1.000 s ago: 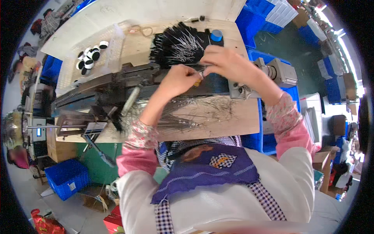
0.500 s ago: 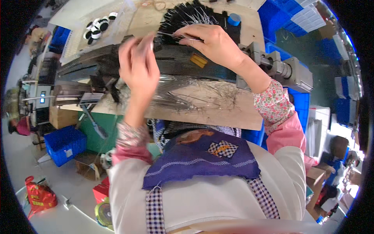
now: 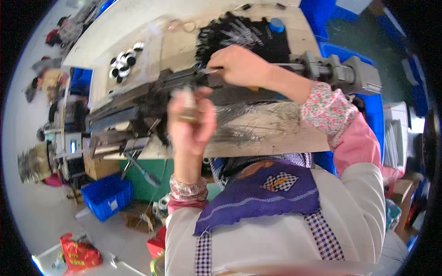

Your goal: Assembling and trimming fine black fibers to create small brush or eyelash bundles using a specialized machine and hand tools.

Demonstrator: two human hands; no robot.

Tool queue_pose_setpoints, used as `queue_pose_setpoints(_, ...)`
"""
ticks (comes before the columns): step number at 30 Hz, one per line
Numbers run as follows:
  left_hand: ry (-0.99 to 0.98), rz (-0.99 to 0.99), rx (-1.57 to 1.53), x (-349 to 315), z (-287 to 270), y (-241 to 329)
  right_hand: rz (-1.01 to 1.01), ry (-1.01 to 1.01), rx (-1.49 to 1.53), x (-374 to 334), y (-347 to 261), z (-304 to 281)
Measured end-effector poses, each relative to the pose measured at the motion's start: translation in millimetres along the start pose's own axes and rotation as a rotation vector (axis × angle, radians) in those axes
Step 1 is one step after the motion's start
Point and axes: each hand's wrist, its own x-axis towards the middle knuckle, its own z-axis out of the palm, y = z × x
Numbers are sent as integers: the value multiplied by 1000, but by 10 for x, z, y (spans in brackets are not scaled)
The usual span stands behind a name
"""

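My right hand (image 3: pixel 241 66) reaches over the dark metal fixture (image 3: pixel 161 87), its fingers pinched on a thin, shiny metal piece (image 3: pixel 215 69); most of that piece is hidden. Nearer to me, my left hand (image 3: pixel 192 119) is smeared by motion, palm turned up and fingers curled. A small pale and brownish thing shows among its fingers, too blurred to name. Behind my right hand lies a heap of black pieces with thin silvery ends (image 3: pixel 239 34). Many loose thin wires (image 3: pixel 239 126) are strewn along the wooden bench top on the near side of the fixture.
A clear tray with black-and-white round pieces (image 3: pixel 122 64) stands at the back left. A blue cap (image 3: pixel 276 25) sits beside the black heap. Grey clamp blocks (image 3: pixel 340 73) extend to the right. Blue crates (image 3: pixel 108 198) stand on the floor. A yellow block (image 3: pixel 252 89) shows under my right wrist.
My left hand has come back toward me from the fixture, turning its palm up. My right hand has lowered to the fixture, away from the black heap. The whole view has shifted and tilted.
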Motion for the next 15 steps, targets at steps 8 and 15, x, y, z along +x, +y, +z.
queue_pose_setpoints(8, 272, 189, 712, 133, -450, -656, 49, -36, -245, 265, 252, -765)
queue_pose_setpoints(15, 381, 265, 646, 146, -349, -807, 610, -416, -642, 220, 2591, -1743)
